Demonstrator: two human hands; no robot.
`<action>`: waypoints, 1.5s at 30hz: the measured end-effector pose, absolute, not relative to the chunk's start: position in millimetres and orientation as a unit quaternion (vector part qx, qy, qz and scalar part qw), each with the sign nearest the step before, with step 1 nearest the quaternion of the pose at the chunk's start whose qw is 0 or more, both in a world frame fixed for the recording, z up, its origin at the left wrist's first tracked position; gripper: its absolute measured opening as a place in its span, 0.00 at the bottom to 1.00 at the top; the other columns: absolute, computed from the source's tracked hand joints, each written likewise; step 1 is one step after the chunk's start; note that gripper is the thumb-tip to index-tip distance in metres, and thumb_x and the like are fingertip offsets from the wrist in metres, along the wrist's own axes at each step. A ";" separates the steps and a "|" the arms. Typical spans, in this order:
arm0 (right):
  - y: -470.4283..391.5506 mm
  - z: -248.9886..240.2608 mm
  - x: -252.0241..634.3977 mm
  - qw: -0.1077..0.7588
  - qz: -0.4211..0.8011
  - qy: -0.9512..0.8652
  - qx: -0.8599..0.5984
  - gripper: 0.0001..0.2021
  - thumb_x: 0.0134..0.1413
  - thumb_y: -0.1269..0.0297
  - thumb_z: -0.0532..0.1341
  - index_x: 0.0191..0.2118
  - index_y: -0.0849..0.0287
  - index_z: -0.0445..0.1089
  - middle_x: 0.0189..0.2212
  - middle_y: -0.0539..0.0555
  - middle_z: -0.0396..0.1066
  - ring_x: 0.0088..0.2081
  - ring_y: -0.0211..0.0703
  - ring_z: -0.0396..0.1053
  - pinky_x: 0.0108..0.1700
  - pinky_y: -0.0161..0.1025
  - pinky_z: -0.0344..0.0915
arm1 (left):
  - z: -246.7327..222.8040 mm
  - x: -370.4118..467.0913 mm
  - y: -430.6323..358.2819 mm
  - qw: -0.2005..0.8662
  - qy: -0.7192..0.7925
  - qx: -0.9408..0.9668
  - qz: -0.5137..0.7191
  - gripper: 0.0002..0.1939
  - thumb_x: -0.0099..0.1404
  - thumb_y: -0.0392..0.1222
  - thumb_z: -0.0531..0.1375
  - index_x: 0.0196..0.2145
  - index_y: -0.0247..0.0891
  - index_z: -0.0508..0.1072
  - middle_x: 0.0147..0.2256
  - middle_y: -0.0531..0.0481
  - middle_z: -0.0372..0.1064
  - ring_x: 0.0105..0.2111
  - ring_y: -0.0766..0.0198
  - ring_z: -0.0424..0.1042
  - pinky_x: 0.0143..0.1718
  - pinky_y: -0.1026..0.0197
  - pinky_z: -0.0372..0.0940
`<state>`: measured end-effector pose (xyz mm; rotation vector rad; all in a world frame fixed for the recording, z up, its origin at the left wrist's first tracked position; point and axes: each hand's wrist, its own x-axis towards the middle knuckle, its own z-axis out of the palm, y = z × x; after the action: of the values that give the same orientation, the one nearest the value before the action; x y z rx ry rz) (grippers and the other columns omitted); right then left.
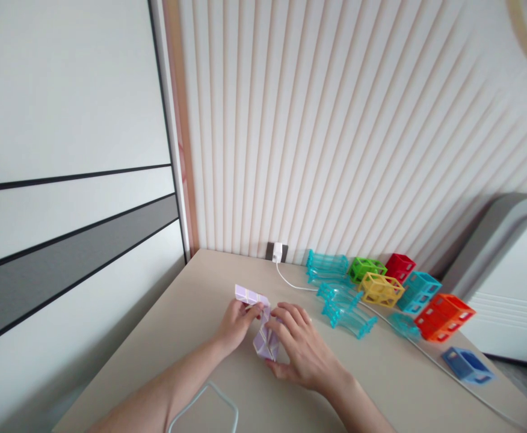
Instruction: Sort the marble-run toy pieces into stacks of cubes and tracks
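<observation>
A lavender snake puzzle with pale lines between its angular segments is held above the near part of the table, bent into an L-like shape. My left hand pinches its upper section between thumb and fingers, and a straight arm of segments sticks out to the upper left. Around the lower, bunched section my right hand is curled, with the thumb beneath and the fingers on top. Part of the puzzle is hidden behind the right fingers.
On the right of the beige table lie turquoise track-like pieces and coloured block frames, among them a yellow frame, an orange frame and a blue frame. A white cable runs from a plug behind them. A ribbed wall borders the back.
</observation>
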<state>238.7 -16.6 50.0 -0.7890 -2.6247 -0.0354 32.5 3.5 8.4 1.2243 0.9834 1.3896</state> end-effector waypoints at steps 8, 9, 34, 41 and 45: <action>-17.2 40.2 234.2 0.182 -0.094 -0.939 -0.276 0.25 0.55 0.52 0.70 0.55 0.51 0.67 0.54 0.55 0.73 0.63 0.64 0.60 0.64 0.61 0.56 | 7.4 36.4 0.7 0.449 0.464 0.497 0.580 0.22 0.61 0.59 0.65 0.36 0.34 0.79 0.32 0.44 0.81 0.34 0.55 0.77 0.37 0.58 0.70; -16.7 39.5 233.7 0.185 -0.103 -0.938 -0.274 0.25 0.54 0.52 0.71 0.55 0.51 0.67 0.54 0.56 0.73 0.63 0.64 0.60 0.63 0.61 0.57 | 7.4 36.9 0.7 0.444 0.471 0.496 0.579 0.22 0.61 0.60 0.65 0.36 0.34 0.79 0.32 0.44 0.81 0.34 0.55 0.77 0.37 0.59 0.70; -12.4 53.5 246.4 0.280 -0.071 -0.933 -0.213 0.34 0.69 0.37 0.41 0.65 0.56 0.60 0.47 0.62 0.71 0.58 0.63 0.64 0.53 0.56 0.66 | 10.9 32.9 0.9 0.511 0.377 0.469 0.614 0.26 0.60 0.61 0.67 0.44 0.34 0.79 0.35 0.46 0.77 0.33 0.59 0.71 0.39 0.58 0.67; -10.9 57.7 253.4 0.356 0.056 -0.907 -0.217 0.35 0.70 0.40 0.35 0.64 0.58 0.59 0.52 0.64 0.67 0.57 0.58 0.65 0.56 0.52 0.66 | 20.1 35.9 -5.6 0.627 0.300 0.394 0.601 0.28 0.55 0.65 0.70 0.38 0.35 0.81 0.34 0.47 0.75 0.33 0.61 0.68 0.38 0.59 0.64; -12.7 56.6 255.3 0.376 0.108 -0.888 -0.240 0.33 0.70 0.41 0.35 0.63 0.58 0.59 0.55 0.66 0.65 0.58 0.58 0.66 0.56 0.52 0.67 | 24.3 37.4 -8.6 0.655 0.279 0.365 0.599 0.24 0.55 0.60 0.71 0.38 0.35 0.82 0.33 0.46 0.75 0.31 0.62 0.67 0.36 0.60 0.61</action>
<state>255.3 -12.7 56.6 -0.6129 -2.2727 0.2766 37.4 -8.6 24.3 0.8283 0.6332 1.3584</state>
